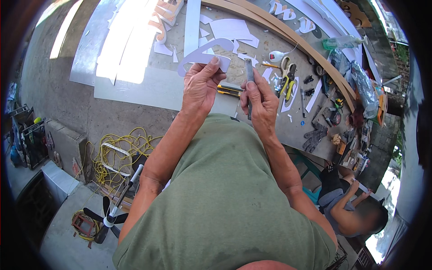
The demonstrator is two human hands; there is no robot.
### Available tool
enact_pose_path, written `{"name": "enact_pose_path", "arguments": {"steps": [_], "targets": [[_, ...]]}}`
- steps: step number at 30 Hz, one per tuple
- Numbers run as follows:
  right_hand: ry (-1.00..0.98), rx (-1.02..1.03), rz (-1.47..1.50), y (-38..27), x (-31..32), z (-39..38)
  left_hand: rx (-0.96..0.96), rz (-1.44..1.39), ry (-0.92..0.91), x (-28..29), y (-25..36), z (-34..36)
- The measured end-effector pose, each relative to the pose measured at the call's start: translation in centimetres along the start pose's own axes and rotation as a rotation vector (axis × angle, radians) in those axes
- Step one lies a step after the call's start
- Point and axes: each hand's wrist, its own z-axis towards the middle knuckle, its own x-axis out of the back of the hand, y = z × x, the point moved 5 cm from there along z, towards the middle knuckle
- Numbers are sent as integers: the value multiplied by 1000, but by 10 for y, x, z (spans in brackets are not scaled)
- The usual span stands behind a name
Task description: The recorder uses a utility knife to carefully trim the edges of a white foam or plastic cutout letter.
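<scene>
My left hand is closed on a white curved cut-out, pinching its lower right end between thumb and fingers above the table. In my right hand is a flat grey file, held upright with the fingers wrapped round its lower half. The file's top end stands a little to the right of the cut-out, apart from it. A yellow-and-black utility knife lies on the table between my hands. Right of my right hand are scissors with yellow handles and a pencil.
White offcuts and a white bottle lie on the table. Long brown strips curve across its right side. A dark glove lies near the right edge. Another person sits at the lower right. Yellow cable and a fan are at left.
</scene>
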Motion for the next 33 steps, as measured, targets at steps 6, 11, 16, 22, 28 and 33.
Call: {"name": "enact_pose_path", "arguments": {"steps": [6, 11, 16, 22, 28, 33], "targets": [[-17, -78, 183, -16, -20, 23, -126, 70, -35, -28, -4, 6], [85, 28, 122, -20, -17, 29, -72, 91, -69, -46, -9, 11], [148, 172, 11, -27, -7, 31, -45, 137, -210, -72, -9, 9], [139, 254, -57, -35, 1, 18, -64, 141, -204, -69, -12, 8], [157, 273, -78, -38, 1, 17, -46, 114, -230, -70, -15, 2], [149, 232, -105, -38, 4, 16, -41, 107, -241, -67, -19, 0]]}}
